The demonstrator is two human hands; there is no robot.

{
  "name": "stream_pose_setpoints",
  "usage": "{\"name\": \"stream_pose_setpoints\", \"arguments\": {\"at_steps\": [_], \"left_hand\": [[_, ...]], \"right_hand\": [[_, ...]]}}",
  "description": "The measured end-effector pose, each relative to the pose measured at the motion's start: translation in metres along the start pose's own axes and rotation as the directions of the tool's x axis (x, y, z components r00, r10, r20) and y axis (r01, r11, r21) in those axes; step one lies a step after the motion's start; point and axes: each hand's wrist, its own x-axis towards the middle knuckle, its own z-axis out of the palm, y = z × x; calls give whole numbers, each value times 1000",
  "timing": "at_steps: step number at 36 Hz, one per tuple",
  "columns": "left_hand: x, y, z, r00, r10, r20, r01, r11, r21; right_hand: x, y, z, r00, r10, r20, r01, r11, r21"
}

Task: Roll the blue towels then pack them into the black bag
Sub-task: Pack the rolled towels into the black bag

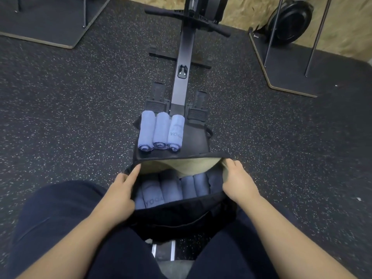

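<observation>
The black bag (181, 214) sits open between my knees, its tan lining showing. Several rolled blue towels (173, 191) lie side by side inside it. My left hand (120, 190) holds the left edge of the opening, its index finger stretched along the rim. My right hand (237, 178) grips the right edge with curled fingers and pulls it outward. Three more rolled blue towels (161, 133) lie in a row on the black flap just beyond the bag.
A rowing machine's rail (182, 77) and footrests (196, 112) stretch away in front of me on the speckled rubber floor (70, 107). Dark platforms with metal legs stand at the far left (46, 23) and right (281, 63). My dark-trousered legs fill the bottom.
</observation>
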Motion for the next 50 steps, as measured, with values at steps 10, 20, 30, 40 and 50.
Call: {"name": "stream_pose_setpoints", "arguments": {"at_steps": [10,20,30,40,50], "left_hand": [[4,-2,7,1000,3,-14,-4,999,-44],[8,-7,6,999,34,-7,-34,995,-99],[11,-7,5,999,32,-20,-34,995,-96],[30,-7,5,998,20,-52,-28,985,-170],[41,-15,7,999,-6,-33,-4,958,-287]], "right_hand": [[11,-20,16,882,-243,-404,217,970,-110],[73,-106,5,906,-354,-233,328,934,-143],[111,-138,16,894,-442,69,448,883,-139],[156,-141,41,940,-257,224,234,965,122],[191,-148,78,958,25,287,-84,977,197]]}}
